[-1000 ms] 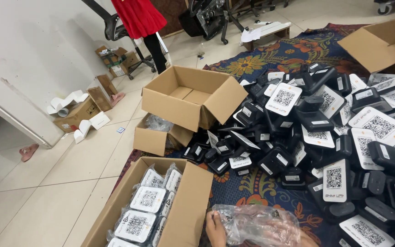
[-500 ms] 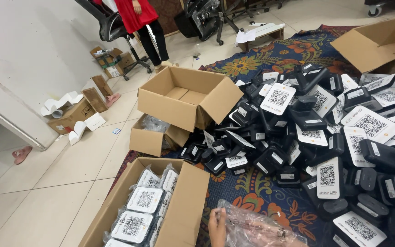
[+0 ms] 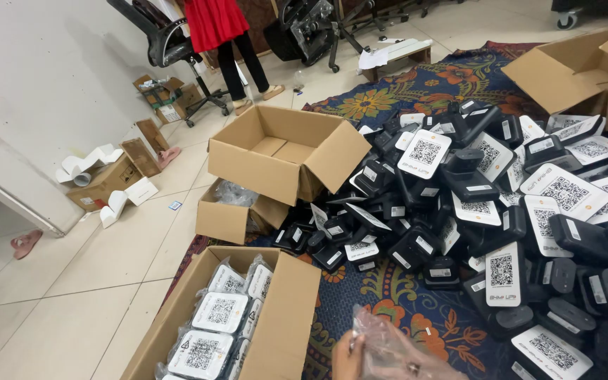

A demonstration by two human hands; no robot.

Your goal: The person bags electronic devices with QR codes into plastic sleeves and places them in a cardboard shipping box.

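Plastic bag [image 3: 395, 352], clear and crinkled, sits at the bottom edge of the view over the patterned rug [image 3: 416, 295], pinched at its left side by fingers of one hand [image 3: 350, 355]; which hand it is, and where the other is, cannot be told, as the frame cuts both off. Since a second ago the bag has slid rightward in view and looks more opened out. Beside it stands a carton [image 3: 283, 309] of bagged white-labelled units; the black device pile [image 3: 487, 204] lies beyond.

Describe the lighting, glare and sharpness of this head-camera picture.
Head view: even indoor light, soft shadows under the open cardboard box; the clear plastic bag shows pale sheen; the pile of black devices is fairly sharp; the left hand is cut off at the bottom edge.
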